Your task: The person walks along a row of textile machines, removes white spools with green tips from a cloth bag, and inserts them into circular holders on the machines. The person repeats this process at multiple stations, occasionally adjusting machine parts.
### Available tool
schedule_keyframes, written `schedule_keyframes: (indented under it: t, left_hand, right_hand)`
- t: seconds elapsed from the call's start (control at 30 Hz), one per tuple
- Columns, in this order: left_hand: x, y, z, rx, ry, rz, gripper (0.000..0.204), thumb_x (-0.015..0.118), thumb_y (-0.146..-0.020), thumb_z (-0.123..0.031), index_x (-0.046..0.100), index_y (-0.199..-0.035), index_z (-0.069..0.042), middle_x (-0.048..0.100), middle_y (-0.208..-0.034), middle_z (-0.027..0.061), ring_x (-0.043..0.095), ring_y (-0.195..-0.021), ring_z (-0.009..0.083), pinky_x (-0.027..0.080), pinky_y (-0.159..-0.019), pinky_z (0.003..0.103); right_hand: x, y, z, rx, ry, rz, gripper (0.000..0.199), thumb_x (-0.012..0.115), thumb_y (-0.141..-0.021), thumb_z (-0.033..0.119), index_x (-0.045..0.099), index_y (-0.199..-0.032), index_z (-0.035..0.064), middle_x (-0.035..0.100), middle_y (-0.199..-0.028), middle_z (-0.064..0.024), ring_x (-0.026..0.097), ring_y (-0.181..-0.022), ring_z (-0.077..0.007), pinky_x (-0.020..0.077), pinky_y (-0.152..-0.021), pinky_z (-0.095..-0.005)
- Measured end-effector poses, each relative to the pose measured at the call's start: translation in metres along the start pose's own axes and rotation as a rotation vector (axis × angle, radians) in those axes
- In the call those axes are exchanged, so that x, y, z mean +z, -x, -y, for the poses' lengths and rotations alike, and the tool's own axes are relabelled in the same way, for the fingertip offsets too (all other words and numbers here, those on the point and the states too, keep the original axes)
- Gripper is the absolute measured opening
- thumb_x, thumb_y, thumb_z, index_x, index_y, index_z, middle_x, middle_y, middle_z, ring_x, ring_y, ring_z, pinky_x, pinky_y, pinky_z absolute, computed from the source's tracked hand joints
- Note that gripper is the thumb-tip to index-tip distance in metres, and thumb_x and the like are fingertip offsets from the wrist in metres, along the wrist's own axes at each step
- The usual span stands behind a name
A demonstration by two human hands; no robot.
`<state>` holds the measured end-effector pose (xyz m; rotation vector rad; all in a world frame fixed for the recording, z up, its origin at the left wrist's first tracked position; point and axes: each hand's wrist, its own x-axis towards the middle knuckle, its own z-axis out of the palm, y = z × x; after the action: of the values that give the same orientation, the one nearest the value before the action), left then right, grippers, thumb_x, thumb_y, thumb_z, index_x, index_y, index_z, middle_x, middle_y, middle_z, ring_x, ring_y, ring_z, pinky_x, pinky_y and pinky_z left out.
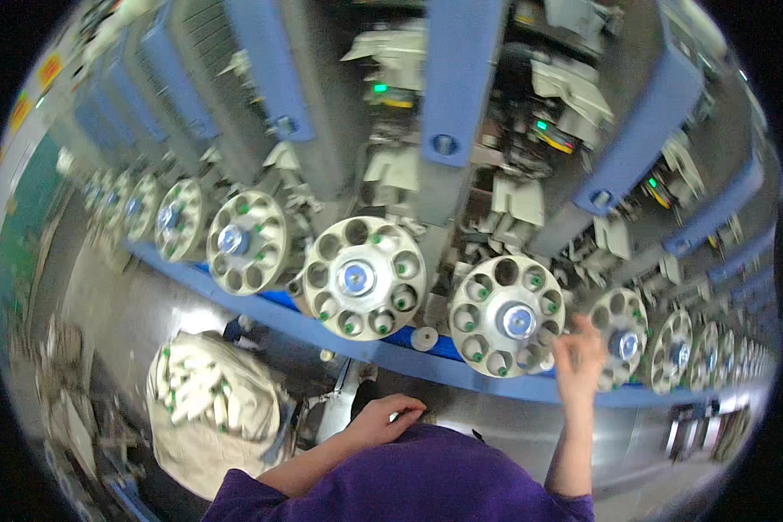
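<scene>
Left hand (383, 420) curled at purple shirt (426, 483); right hand (578, 357) fingers spread at round holed magazine (506, 315).

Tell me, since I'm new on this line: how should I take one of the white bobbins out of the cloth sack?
Probably grip a white bobbin around its slim middle, coming from above through the cloth sack's open mouth. They lie piled and crisscrossed, so take a top one, fingers across its length. The left hand is nearest.
</scene>
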<state>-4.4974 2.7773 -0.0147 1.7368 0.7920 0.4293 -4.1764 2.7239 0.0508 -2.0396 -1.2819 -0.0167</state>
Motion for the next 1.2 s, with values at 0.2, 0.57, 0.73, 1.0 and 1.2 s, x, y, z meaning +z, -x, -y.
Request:
schedule_keyframes:
  t: [0.2,0.57,0.73,1.0,1.2]
  left_hand:
    - [0.015,0.056,0.022,-0.139,0.028,-0.087,0.024,0.055,-0.088,-0.022,0.061,-0.103,-0.006,0.063,-0.099,0.0126,0.061,-0.090,0.0288,0.048,-0.079,0.037]
    - [-0.126,0.212,0.155,-0.285,-0.712,-0.940,0.016,0.059,-0.076,-0.017,0.066,-0.084,-0.005,0.060,-0.092,0.0134,0.054,-0.093,0.0309,0.044,-0.083,0.041]
    - [-0.175,0.329,0.195,-0.613,-1.076,-0.792,0.026,0.054,-0.083,-0.029,0.063,-0.073,-0.007,0.062,-0.075,0.0129,0.059,-0.076,0.0312,0.045,-0.078,0.039]
    - [-0.143,0.469,0.150,-1.112,-0.721,-0.737,0.029,0.051,-0.087,-0.031,0.062,-0.075,-0.007,0.063,-0.066,0.0157,0.062,-0.064,0.0332,0.049,-0.064,0.046]
    - [-0.139,0.476,0.173,-1.071,-0.452,-0.950,0.017,0.057,-0.083,-0.024,0.064,-0.080,-0.008,0.063,-0.069,0.0165,0.062,-0.064,0.0346,0.050,-0.061,0.043]
  right_hand:
    - [0.013,-0.009,0.069,-0.130,-0.394,0.066,0.038,0.064,-0.078,0.012,0.053,-0.113,0.0045,0.043,-0.133,-0.0173,0.038,-0.126,-0.0302,0.0269,-0.104,-0.0394]
    - [0.137,0.097,0.167,-0.225,-0.355,1.067,0.024,0.065,-0.081,0.017,0.062,-0.100,0.0031,0.064,-0.090,-0.0113,0.062,-0.081,-0.0186,0.0488,-0.069,-0.0294]
    - [0.202,0.140,0.261,-0.355,-0.350,1.299,0.025,0.063,-0.082,0.021,0.063,-0.100,0.0033,0.064,-0.093,-0.0130,0.063,-0.085,-0.0243,0.0489,-0.072,-0.0320]
    - [0.329,0.217,0.392,-0.823,-0.501,1.378,0.023,0.057,-0.085,0.021,0.061,-0.099,0.0023,0.062,-0.095,-0.0133,0.061,-0.089,-0.0287,0.0473,-0.078,-0.0353]
    - [0.430,0.290,0.463,-1.042,-0.333,1.282,0.035,0.059,-0.084,0.024,0.055,-0.114,0.0069,0.054,-0.115,-0.0123,0.053,-0.105,-0.0287,0.0442,-0.087,-0.0401]
